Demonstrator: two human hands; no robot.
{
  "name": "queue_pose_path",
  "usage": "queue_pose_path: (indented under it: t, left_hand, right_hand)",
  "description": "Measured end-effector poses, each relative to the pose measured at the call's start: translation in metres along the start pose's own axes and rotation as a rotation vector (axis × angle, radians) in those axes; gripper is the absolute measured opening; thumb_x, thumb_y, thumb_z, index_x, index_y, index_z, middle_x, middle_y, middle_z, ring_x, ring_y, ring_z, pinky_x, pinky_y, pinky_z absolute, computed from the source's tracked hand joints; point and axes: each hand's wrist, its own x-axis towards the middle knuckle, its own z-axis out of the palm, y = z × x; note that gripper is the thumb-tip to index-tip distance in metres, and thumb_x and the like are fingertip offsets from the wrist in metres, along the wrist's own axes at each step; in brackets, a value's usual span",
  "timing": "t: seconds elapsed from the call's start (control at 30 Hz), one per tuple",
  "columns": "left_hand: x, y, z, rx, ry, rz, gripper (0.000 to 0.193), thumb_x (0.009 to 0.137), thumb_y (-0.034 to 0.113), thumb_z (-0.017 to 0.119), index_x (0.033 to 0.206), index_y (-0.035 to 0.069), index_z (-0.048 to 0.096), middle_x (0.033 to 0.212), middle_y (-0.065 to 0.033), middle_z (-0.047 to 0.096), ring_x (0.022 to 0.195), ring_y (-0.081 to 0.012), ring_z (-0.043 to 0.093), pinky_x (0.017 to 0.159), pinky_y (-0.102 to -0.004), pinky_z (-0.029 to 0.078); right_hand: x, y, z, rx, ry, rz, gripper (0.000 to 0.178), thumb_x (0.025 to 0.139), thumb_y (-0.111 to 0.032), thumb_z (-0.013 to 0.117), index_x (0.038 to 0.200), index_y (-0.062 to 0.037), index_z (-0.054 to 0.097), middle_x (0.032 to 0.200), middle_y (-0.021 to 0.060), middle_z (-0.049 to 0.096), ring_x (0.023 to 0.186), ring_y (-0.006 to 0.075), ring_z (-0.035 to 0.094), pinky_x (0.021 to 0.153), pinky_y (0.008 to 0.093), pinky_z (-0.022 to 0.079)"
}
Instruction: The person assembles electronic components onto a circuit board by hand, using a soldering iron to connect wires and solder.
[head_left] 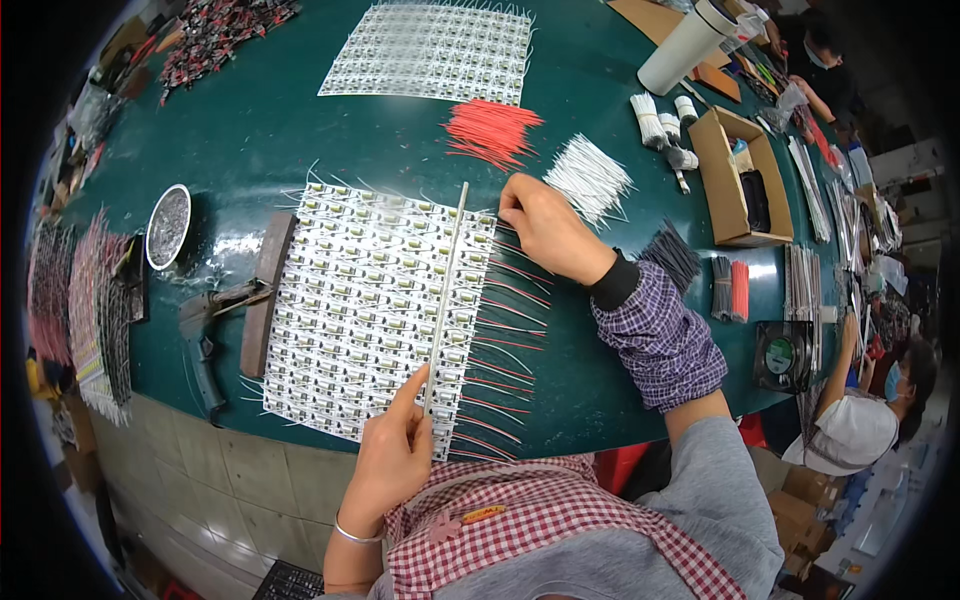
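A white sheet of small circuit boards (350, 290) lies on the green table before me. Along its right part runs a thin pale strip (447, 275). My left hand (395, 450) is closed at the strip's near end, its index finger stretched along it. Red, white and dark wires (510, 345) stick out from the sheet's right edge. By the far end of that edge, my right hand (548, 225) is closed in a pinch; its fingertips are partly hidden, so what they hold cannot be made out. Dark wires show just under this hand.
Beyond the sheet lie loose red wires (492, 132), white wires (588, 180) and a second board sheet (430, 55). Left are a dark bar (268, 295), a soldering gun (205, 340) and a bowl (168, 227). Right stands a cardboard box (740, 180); a co-worker (860, 420) sits farther off.
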Motion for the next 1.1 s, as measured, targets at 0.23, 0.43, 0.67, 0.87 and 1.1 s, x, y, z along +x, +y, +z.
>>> queue_pose_path:
  t: [0.23,0.43,0.67,0.87,1.1]
  left_hand:
    - [0.004,-0.001,0.000,0.099,-0.029,0.024,0.063,0.086,-0.008,0.055,0.147,0.001,0.042,0.065,-0.0159,0.054,0.052,-0.0257,0.053,0.054,-0.0354,0.044]
    - [0.007,-0.002,0.003,0.119,-0.008,0.118,0.060,0.086,-0.008,0.056,0.145,0.003,0.047,0.068,-0.0187,0.056,0.054,-0.0310,0.054,0.056,-0.0371,0.045]
    - [0.002,0.003,0.001,0.008,0.016,0.036,0.060,0.087,-0.010,0.054,0.144,0.004,0.049,0.067,-0.0139,0.057,0.055,-0.0199,0.059,0.055,-0.0321,0.047]
    - [0.005,-0.001,-0.001,-0.125,0.120,-0.003,0.058,0.091,-0.008,0.051,0.147,0.006,0.047,0.070,-0.0011,0.056,0.060,-0.0068,0.057,0.056,-0.0220,0.048]
    - [0.003,-0.007,0.001,-0.151,0.155,-0.008,0.057,0.092,-0.008,0.050,0.147,0.006,0.047,0.071,0.0004,0.054,0.060,-0.0052,0.054,0.054,-0.0208,0.045]
  right_hand:
    - [0.016,-0.020,0.005,-0.056,0.154,-0.312,0.011,0.089,-0.005,0.063,0.100,-0.0033,0.064,0.104,0.0111,0.060,0.104,0.0278,0.055,0.092,0.0396,0.044]
    - [0.028,-0.007,0.025,-0.095,0.078,-0.169,0.007,0.085,-0.009,0.070,0.087,-0.0022,0.068,0.099,0.0111,0.058,0.096,0.0296,0.056,0.085,0.0388,0.047]
    - [0.031,-0.015,0.013,0.199,0.053,0.043,0.014,0.085,-0.013,0.072,0.089,0.0002,0.068,0.097,0.0137,0.061,0.091,0.0274,0.060,0.079,0.0382,0.048]
    - [0.037,-0.013,0.015,0.275,0.252,-0.060,0.015,0.089,-0.016,0.068,0.089,-0.0008,0.068,0.090,0.0133,0.061,0.091,0.0274,0.060,0.080,0.0392,0.049]
    - [0.013,-0.014,0.014,-0.110,0.032,-0.131,0.005,0.082,-0.005,0.063,0.086,-0.0022,0.066,0.086,0.0120,0.061,0.090,0.0322,0.057,0.079,0.0421,0.047]
